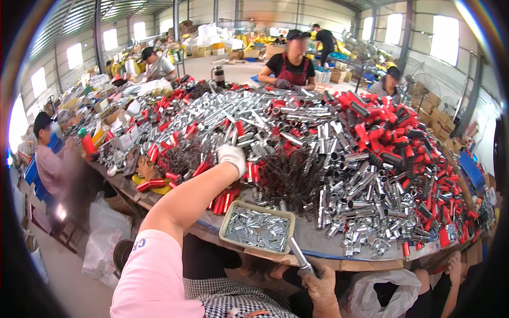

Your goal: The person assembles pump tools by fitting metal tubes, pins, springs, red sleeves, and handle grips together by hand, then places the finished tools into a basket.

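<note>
We held a slim, shiny metal tube (298,253) that slanted up and to the left, its lower end hidden in our fist, its upper end just right of the shallow tray (229,227). Red sleeves (221,202) lay bunched just beyond that tray's far rim, some stacked on others, near a dark tangle of springs (289,177).

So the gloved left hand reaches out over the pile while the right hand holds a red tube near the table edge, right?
Not quite. The head view shows the right hand holding a silver metal tube, not a red one, near the table edge. The gloved left hand does reach out over the pile.
</note>
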{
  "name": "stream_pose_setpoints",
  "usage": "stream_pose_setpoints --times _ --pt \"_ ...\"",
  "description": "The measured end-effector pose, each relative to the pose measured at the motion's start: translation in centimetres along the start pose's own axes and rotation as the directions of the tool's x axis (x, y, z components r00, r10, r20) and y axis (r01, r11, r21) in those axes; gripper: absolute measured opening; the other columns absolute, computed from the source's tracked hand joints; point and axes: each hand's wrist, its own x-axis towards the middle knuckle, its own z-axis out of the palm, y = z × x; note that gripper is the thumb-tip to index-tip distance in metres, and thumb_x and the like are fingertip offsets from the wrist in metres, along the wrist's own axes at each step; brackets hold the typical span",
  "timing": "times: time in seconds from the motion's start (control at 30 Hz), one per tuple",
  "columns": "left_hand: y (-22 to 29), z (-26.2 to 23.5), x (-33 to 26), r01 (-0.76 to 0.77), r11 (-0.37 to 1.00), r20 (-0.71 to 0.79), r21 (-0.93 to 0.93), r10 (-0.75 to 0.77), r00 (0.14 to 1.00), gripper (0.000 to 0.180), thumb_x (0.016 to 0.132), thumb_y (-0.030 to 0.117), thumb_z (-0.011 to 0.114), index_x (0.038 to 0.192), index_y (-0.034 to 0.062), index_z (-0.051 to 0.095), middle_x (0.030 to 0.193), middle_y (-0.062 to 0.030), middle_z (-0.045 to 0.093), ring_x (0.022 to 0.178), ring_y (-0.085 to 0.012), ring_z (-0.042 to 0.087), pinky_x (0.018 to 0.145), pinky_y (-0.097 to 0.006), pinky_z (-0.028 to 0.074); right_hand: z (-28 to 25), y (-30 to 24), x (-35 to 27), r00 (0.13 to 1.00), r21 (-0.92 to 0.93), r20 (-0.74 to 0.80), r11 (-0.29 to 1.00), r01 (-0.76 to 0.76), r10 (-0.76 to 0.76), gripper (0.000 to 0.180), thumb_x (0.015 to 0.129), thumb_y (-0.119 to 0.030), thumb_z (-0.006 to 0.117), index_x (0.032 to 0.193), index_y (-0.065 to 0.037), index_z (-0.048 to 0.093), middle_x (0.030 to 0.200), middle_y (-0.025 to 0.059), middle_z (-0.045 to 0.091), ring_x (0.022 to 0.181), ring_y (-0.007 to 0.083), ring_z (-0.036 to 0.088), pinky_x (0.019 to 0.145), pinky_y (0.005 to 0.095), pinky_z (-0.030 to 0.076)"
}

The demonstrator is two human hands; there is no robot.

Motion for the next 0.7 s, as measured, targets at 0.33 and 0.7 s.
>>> stream_pose_setpoints --times 0.33,0.7 --pt "-0.4 -0.8 1.2 -0.009 0.998 0.153 -0.067 0.019 0.988 0.049 0.081 0.043 0.060 0.111 0.0063 0.071 0.117 -0.0149 0.067 0.107 -0.0326 0.065 0.090 -0.048 0.049 -0.7 -0.7 -0.7 0.999 -0.047 -0.050 0.999 0.016 -0.019 0.038 0.084 -0.012 0.064 0.117 0.008 0.062 0.074 0.0077 0.064 0.054 0.0090 0.053 0.049 0.0231 0.042" --pt "-4.9 1.3 5.8 -0.100 0.994 0.027 -0.045 0.102 0.994 0.049 0.092 0.046 0.050 0.108 0.0048 0.070 0.114 -0.0200 0.066 0.107 -0.0340 0.064 0.089 -0.043 0.052 0.2 0.7 0.4 0.999 0.032 -0.033 0.999 0.022 -0.021 0.037 0.089 -0.014 0.064 0.117 0.008 0.061 0.078 0.0087 0.065 0.056 0.0098 0.055 0.050 0.0237 0.043"
